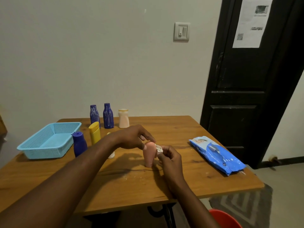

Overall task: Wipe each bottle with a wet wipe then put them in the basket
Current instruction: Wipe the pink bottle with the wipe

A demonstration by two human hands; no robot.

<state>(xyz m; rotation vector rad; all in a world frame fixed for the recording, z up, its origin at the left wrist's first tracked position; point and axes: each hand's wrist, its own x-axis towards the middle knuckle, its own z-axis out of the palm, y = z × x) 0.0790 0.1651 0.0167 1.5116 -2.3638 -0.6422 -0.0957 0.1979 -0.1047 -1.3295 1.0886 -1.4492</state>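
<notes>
Wooden table (181, 129) against pale wall (82, 55). Light switch (181, 32) on wall. Black door (246, 96) at right, printed sheet (251, 22) stuck near top. Grey patterned rug (246, 203) below table corner; red plastic thing (225, 218) cut off at bottom edge.

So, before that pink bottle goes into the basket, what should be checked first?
1. Pink bottle upright on the table: ok.
2. Its top held by the left grip: ok.
3. Wipe pinched in the right grip, against the bottle: ok.
4. Wiped all round: cannot tell.
5. Basket has room: ok.
6. Way to the basket: not ok, the nearest blue bottle stands between.
</notes>
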